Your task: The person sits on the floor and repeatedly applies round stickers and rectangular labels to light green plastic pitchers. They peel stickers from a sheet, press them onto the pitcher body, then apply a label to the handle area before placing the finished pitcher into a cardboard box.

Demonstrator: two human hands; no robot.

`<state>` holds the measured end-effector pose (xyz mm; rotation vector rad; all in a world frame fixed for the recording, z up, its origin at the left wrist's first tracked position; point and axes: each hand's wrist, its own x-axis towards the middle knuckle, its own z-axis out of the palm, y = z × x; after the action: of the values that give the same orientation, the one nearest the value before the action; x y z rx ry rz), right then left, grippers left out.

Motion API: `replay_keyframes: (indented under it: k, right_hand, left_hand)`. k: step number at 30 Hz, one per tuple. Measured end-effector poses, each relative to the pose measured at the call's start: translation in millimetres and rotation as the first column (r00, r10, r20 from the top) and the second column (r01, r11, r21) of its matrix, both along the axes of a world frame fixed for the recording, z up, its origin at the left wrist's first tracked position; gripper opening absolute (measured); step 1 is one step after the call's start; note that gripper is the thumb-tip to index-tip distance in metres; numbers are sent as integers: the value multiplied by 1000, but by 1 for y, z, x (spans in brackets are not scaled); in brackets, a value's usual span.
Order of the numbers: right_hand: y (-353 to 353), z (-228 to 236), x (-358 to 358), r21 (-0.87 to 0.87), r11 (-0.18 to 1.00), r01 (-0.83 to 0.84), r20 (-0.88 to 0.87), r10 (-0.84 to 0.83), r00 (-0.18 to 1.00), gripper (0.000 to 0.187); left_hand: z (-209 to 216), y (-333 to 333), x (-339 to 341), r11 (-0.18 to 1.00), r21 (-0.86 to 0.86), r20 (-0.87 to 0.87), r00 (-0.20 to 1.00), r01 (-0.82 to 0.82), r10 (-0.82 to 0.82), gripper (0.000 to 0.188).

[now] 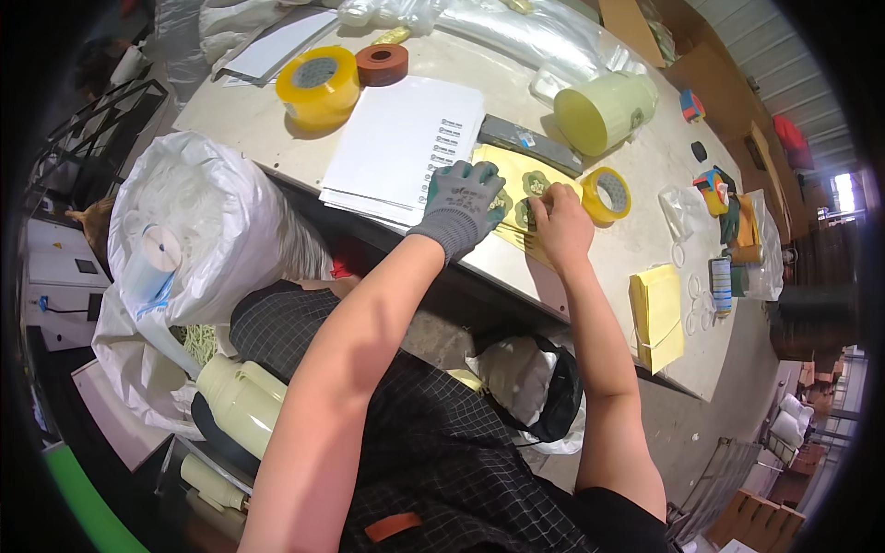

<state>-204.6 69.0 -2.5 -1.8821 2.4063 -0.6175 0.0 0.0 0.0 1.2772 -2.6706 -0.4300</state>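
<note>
Bracing a yellow sheet point(505, 168) with the gloved left hand point(461, 201), fingers a little apart and laid over its left side; no grasp seen there. Bare right hand point(564, 226) is at the sheet's other side, thumb and fingertips drawn nearly together over the dark flower shapes point(535, 183). Cannot tell whether anything is pinched between them. Sheet lies at the near edge of the table, below a dark grey bar point(505, 136).

Risks, as judged: a sideways pull by the right hand could skew or crease the sheet if the left palm presses lightly; glove fabric may dull the feel of a thin edge. Left hand also sits by the corner of the white paper stack point(392, 129), so a sweep there could fan the pages. A yellow tape roll point(590, 199) stands just beyond the right knuckles, easily bumped.

Surface: pale table point(608, 267), crowded. Large yellow tape roll point(315, 115) and brown roll point(383, 66) behind the papers; pale green cylinder point(590, 120) on its side, liable to roll if knocked; clear plastic film point(498, 32) along the back; folded yellow bundle point(656, 318) near the right edge.

Room: workshop look, strong daylight. White sack point(267, 217) at left, black bag point(553, 405) below the table, concrete floor point(645, 424), cardboard boxes point(761, 525) lower right.
</note>
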Motion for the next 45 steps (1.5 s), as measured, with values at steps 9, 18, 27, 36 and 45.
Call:
replay_keyframes:
  k: [9, 18, 27, 36, 45]
  right_hand:
    - [-21, -10, 11, -130, 985, -114, -32, 111, 993, 29]
    - [-18, -6, 2, -384, 856, -345, -138, 316, 938, 43]
    - [29, 57, 55, -200, 933, -299, 822, 326, 468, 33]
    - [49, 68, 202, -10, 622, -783, 972, 190, 139, 31]
    - [87, 99, 345, 104, 163, -981, 925, 346, 156, 42]
  left_hand:
    - [5, -20, 0, 999, 31, 24, 1000, -19, 18, 62]
    - [11, -25, -1, 992, 111, -25, 998, -54, 57, 123]
    - [34, 40, 91, 885, -268, 178, 922, 380, -343, 85]
    - [108, 338, 275, 869, -229, -284, 884, -439, 372, 77]
    - [31, 419, 276, 584, -178, -382, 603, -792, 700, 88]
